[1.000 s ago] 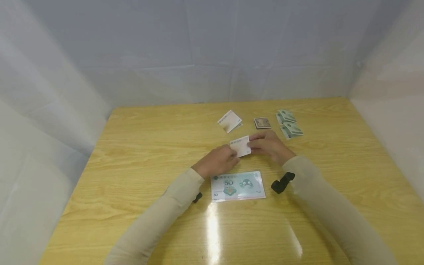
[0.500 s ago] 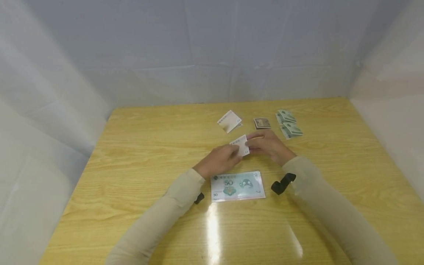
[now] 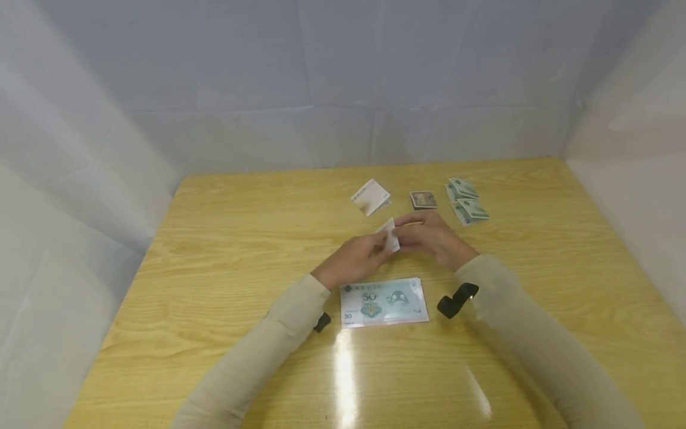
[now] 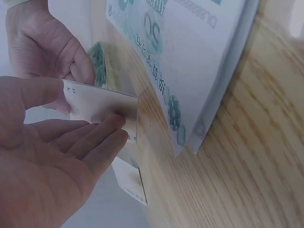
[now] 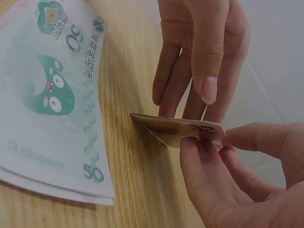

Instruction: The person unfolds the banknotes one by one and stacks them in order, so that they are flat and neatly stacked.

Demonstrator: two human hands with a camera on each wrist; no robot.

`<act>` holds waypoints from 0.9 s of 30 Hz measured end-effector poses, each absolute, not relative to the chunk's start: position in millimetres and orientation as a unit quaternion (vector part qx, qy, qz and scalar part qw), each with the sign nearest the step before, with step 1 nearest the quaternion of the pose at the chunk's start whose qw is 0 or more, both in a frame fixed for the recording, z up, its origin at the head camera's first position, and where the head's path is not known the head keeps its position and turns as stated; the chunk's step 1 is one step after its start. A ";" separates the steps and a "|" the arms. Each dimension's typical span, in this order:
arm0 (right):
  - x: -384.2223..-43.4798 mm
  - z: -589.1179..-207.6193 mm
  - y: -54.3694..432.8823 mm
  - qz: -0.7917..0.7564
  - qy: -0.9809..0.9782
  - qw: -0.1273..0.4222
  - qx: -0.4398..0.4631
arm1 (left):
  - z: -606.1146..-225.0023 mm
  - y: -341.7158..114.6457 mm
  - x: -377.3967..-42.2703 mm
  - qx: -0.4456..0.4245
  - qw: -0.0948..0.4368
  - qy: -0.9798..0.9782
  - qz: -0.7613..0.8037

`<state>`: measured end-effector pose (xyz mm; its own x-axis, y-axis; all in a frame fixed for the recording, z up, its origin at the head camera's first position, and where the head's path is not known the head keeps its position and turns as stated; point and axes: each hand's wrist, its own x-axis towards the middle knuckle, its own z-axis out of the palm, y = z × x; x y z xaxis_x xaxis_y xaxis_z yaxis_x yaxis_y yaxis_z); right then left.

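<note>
folded note (image 4: 90,102) turned more edge-on than before, right hand (image 3: 431,238) pinching it, left hand (image 3: 354,257) touching, fingers (image 4: 108,148) extended

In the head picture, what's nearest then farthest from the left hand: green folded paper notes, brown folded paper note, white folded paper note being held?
1. White folded paper note: touching the left hand.
2. Brown folded paper note: ahead, to the right.
3. Green folded paper notes: farthest right.
</note>
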<state>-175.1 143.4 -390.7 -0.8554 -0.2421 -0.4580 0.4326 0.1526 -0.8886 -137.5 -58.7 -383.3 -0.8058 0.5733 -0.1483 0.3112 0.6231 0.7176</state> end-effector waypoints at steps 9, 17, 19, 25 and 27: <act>-173.2 -387.8 141.1 -0.662 0.699 0.264 0.059 | -383.5 -59.8 -138.2 0.258 0.188 0.867 0.384; -171.6 -385.6 139.2 -0.679 0.682 0.269 0.045 | -386.6 -63.2 -142.1 0.229 0.182 0.857 0.424; -170.5 -384.5 139.0 -0.684 0.677 0.271 0.039 | -387.1 -63.8 -142.8 0.219 0.178 0.858 0.429; -167.8 -381.4 138.2 -0.696 0.666 0.268 0.015 | -386.5 -63.7 -145.5 0.198 0.166 0.853 0.454; -167.6 -381.4 138.6 -0.697 0.665 0.267 0.011 | -386.4 -63.4 -146.1 0.192 0.168 0.847 0.466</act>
<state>-167.6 138.6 -381.4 -0.8576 -0.3575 -0.3696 0.3862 0.0268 -0.9220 -146.1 -63.4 -386.4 -0.8694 0.4827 -0.1060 0.1689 0.4917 0.8542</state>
